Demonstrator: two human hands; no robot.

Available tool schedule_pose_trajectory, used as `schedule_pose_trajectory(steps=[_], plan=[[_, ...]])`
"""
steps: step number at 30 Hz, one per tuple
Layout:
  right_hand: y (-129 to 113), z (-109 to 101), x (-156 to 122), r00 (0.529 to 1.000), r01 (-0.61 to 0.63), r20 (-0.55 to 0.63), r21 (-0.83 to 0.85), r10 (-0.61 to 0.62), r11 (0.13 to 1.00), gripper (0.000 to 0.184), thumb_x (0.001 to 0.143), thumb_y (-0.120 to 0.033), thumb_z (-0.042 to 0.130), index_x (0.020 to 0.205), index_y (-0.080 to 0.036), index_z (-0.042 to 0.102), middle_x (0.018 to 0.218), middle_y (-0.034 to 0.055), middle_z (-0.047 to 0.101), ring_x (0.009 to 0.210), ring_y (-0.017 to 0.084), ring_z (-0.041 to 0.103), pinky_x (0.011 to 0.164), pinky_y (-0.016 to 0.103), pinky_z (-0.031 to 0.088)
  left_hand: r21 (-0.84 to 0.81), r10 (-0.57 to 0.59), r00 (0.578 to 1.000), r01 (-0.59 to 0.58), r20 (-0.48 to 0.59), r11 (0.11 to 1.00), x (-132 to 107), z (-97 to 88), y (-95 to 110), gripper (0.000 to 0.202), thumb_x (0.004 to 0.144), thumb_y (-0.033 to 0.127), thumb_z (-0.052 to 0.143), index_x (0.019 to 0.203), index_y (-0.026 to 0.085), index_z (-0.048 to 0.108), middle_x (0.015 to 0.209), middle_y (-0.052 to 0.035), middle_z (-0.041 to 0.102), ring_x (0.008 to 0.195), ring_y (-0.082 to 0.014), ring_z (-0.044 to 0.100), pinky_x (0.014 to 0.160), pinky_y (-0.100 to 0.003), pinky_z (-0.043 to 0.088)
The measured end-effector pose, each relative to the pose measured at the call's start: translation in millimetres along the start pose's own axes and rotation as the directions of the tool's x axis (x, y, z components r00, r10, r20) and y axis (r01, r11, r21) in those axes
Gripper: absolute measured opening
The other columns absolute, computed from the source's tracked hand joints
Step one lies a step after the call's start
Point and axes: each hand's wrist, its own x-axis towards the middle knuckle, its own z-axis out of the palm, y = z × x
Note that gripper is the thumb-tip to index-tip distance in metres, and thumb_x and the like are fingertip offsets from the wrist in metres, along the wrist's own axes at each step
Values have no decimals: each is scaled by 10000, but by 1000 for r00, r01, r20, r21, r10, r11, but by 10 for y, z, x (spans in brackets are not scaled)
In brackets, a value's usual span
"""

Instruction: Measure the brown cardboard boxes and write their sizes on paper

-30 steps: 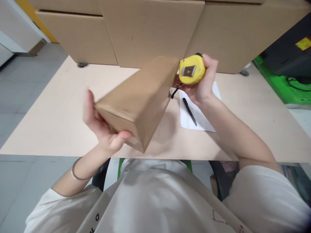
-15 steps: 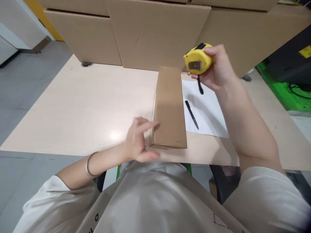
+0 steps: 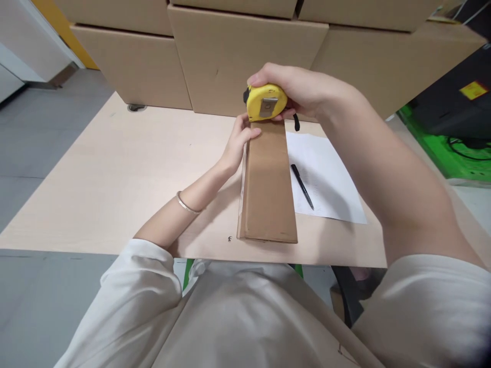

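Observation:
A long narrow cardboard box (image 3: 267,189) lies flat on the pale wooden table (image 3: 115,174), its length running away from me. My right hand (image 3: 303,89) is closed around a yellow tape measure (image 3: 265,102), held at the box's far end. My left hand (image 3: 240,140) rests against the far left corner of the box, just under the tape measure, fingers curled together near the tape's tip. Whether it pinches the tape's end is hidden.
A white sheet of paper (image 3: 330,179) lies right of the box with a black pen (image 3: 302,186) on it. Large cardboard boxes (image 3: 245,51) stand stacked along the table's far edge. A green mat and dark equipment (image 3: 452,138) sit at the right.
The box went from being held tilted in my left hand to lying flat on the table. My right hand brought the tape measure left to the box's far end, and my left hand reached up to it.

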Motion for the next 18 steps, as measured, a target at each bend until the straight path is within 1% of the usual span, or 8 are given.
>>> schedule_pose_trajectory(steps=[1, 3, 5, 9, 11, 14, 16, 18], plan=[[3, 1, 7, 1000, 11, -8, -25, -11, 1000, 263, 895, -399, 679, 794, -182, 567, 632, -20, 531, 442, 62, 411, 377, 188, 218, -10, -2, 1000, 2, 0, 1000, -20, 18, 2, 621, 835, 600, 800, 1315, 281, 570, 1556, -95, 643, 1630, -429, 508, 1376, -586, 396], [8, -9, 10, 996, 41, -73, -91, -48, 995, 269, 907, -410, 659, 796, -182, 568, 673, -3, 550, 449, 71, 431, 375, 195, 230, -19, -9, 1000, 9, -4, 1000, -35, 34, 2, 577, 854, 582, 782, 1300, 279, 576, 1510, -81, 664, 1608, -419, 534, 1367, -588, 410], [12, -38, 0, 995, 4, -103, -99, -14, 995, 261, 936, -407, 659, 832, -182, 579, 728, 8, 571, 470, 77, 453, 374, 196, 245, -13, -4, 1000, 4, -14, 1000, -22, 25, -7, 560, 870, 572, 774, 1312, 288, 580, 1509, -70, 666, 1612, -409, 535, 1368, -586, 419], [51, -146, -63, 989, -59, -139, -104, 44, 993, 223, 967, -367, 649, 848, -193, 573, 736, 11, 541, 482, 85, 432, 369, 205, 220, 53, 66, 997, -64, -31, 997, 36, -26, -26, 696, 858, 598, 839, 1448, 326, 589, 1534, -59, 663, 1686, -405, 464, 1423, -573, 358], [111, -216, -112, 988, -60, -150, -82, 48, 995, 212, 922, -367, 659, 829, -200, 569, 722, 17, 538, 473, 86, 435, 377, 212, 196, 99, 106, 994, -103, -26, 990, 57, -48, -18, 771, 849, 643, 862, 1515, 349, 605, 1557, -56, 679, 1722, -413, 416, 1452, -567, 314], [257, -352, -194, 983, -35, -182, -28, 29, 999, 274, 811, -449, 697, 794, -208, 568, 684, 28, 541, 456, 83, 416, 389, 227, 162, 179, 148, 989, -142, -20, 974, 61, -56, 17, 766, 820, 732, 849, 1470, 362, 682, 1613, -56, 692, 1746, -434, 376, 1453, -577, 301], [371, -463, -254, 979, 1, -205, 11, 2, 1000, 304, 763, -484, 700, 770, -219, 551, 638, 22, 505, 442, 86, 381, 394, 234, 144, 225, 159, 987, -150, -23, 963, 43, -43, 41, 734, 815, 781, 815, 1406, 357, 723, 1599, -62, 706, 1720, -436, 418, 1430, -581, 327], [475, -574, -319, 975, -2, -223, 42, 11, 999, 282, 741, -459, 692, 746, -225, 534, 611, 18, 472, 430, 87, 363, 400, 236, 133, 245, 170, 985, -158, -27, 957, 14, -19, 56, 700, 836, 814, 768, 1358, 348, 742, 1549, -71, 723, 1658, -430, 494, 1398, -587, 364]])
